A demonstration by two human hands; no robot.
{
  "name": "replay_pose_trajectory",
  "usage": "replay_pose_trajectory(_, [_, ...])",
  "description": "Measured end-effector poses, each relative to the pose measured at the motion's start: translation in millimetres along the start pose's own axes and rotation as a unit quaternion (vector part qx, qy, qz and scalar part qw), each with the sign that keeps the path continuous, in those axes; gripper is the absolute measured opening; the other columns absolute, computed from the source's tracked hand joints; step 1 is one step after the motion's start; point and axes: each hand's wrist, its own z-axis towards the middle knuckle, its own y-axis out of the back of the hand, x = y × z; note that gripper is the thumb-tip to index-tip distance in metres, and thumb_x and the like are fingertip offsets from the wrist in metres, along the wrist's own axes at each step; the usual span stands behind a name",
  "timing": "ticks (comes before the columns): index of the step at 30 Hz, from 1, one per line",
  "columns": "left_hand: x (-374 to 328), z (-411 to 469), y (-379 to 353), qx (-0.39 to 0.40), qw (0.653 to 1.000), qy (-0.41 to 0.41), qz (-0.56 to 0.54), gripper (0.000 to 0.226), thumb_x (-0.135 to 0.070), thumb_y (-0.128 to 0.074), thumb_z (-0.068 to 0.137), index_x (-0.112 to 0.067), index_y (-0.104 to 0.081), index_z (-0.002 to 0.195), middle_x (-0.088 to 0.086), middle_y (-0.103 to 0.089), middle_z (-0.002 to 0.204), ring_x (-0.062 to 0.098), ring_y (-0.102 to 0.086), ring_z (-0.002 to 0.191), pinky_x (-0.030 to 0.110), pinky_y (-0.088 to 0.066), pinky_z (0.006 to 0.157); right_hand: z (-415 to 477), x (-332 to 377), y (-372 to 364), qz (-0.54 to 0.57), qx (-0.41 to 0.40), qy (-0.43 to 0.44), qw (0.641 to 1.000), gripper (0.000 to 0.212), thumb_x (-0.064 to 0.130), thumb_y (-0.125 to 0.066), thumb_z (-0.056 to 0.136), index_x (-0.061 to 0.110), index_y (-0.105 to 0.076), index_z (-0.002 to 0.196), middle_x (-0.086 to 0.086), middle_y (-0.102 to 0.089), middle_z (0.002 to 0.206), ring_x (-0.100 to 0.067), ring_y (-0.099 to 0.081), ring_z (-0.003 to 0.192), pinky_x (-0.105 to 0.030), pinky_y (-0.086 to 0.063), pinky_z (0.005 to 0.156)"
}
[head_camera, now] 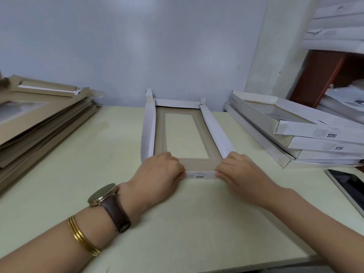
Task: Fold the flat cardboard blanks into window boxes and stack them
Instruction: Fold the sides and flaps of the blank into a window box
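Pale blue wall [137, 46] behind cream table [98, 146]

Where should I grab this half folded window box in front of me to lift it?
Likely the left side wall and right side wall, gripped from outside near mid-length: they stand folded up along the whole window box. The near flap your left hand and right hand pinch is narrow.

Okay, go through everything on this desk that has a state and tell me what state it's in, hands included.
window box: partly folded, side walls raised
near flap: held at both ends, folded up
left hand: grips the flap's left end
right hand: grips the flap's right end
flat blanks: unfolded, piled at left
finished boxes: folded, stacked at right
tablet: screen dark
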Motion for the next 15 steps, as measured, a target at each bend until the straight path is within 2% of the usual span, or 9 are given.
replay_pose_trajectory(2, [6, -5, 3, -0.001, 1.0, 0.002, 0.006, 0.031, -0.035, -0.037, 0.102, -0.02, -0.062, 0.093, -0.005, -0.058, 0.091, 0.017, -0.049, 0.095, 0.029, -0.034, 0.064, -10, -11, 4, 0.0, -0.01, -0.009, 1.0, 0.013, 0.017, -0.062, 0.093, 0.013, -0.069, 0.083, 0.002, -0.061, 0.079, -0.027, -0.053, 0.082, -0.038, -0.042, 0.07])
replay_pose_trajectory(3, [9, -9, 4, 0.001, 1.0, 0.003, 0.004, 0.032, -0.036, -0.036, 0.102, -0.02, -0.063, 0.094, -0.006, -0.058, 0.091, 0.016, -0.048, 0.095, 0.03, -0.037, 0.066, -14, -16, 5, -0.001, -0.022, -0.011, 1.0, 0.011, 0.016, -0.064, 0.091, 0.013, -0.07, 0.082, 0.003, -0.06, 0.078, -0.027, -0.053, 0.082, -0.039, -0.041, 0.071])
replay_pose_trajectory(5, [17, -17, 6, 0.004, 1.0, 0.009, -0.008, 0.032, -0.036, -0.037, 0.102, -0.02, -0.064, 0.096, -0.006, -0.057, 0.089, 0.016, -0.048, 0.094, 0.033, -0.043, 0.07, -22, -25, 6, 0.004, -0.037, -0.02, 0.999, 0.008, 0.015, -0.068, 0.089, 0.015, -0.071, 0.081, 0.007, -0.061, 0.079, -0.026, -0.052, 0.082, -0.039, -0.038, 0.073])
replay_pose_trajectory(8, [28, -26, 9, -0.002, 0.999, 0.011, -0.039, 0.033, -0.038, -0.04, 0.101, -0.02, -0.068, 0.101, -0.006, -0.054, 0.085, 0.016, -0.05, 0.09, 0.032, -0.043, 0.069, -27, -34, 7, 0.019, -0.038, -0.031, 0.999, 0.006, 0.014, -0.07, 0.087, 0.016, -0.073, 0.082, 0.007, -0.059, 0.083, -0.023, -0.048, 0.081, -0.038, -0.037, 0.072])
replay_pose_trajectory(12, [32, -28, 8, -0.004, 0.999, 0.009, -0.045, 0.032, -0.038, -0.041, 0.1, -0.02, -0.067, 0.099, -0.008, -0.048, 0.081, 0.013, -0.048, 0.086, 0.03, -0.042, 0.069, -24, -41, 7, 0.073, -0.018, -0.058, 0.995, 0.01, 0.016, -0.072, 0.086, 0.016, -0.074, 0.076, 0.006, -0.05, 0.086, -0.007, -0.042, 0.075, -0.021, -0.034, 0.068])
replay_pose_trajectory(15, [32, -25, 8, -0.012, 0.998, 0.012, -0.053, 0.028, -0.036, -0.045, 0.099, -0.021, -0.068, 0.097, -0.009, -0.045, 0.079, 0.015, -0.049, 0.086, 0.033, -0.043, 0.069, -22, -45, 8, 0.11, 0.011, -0.111, 0.988, 0.012, 0.025, -0.07, 0.087, 0.02, -0.076, 0.078, 0.007, -0.048, 0.088, -0.006, -0.049, 0.071, -0.02, -0.035, 0.066])
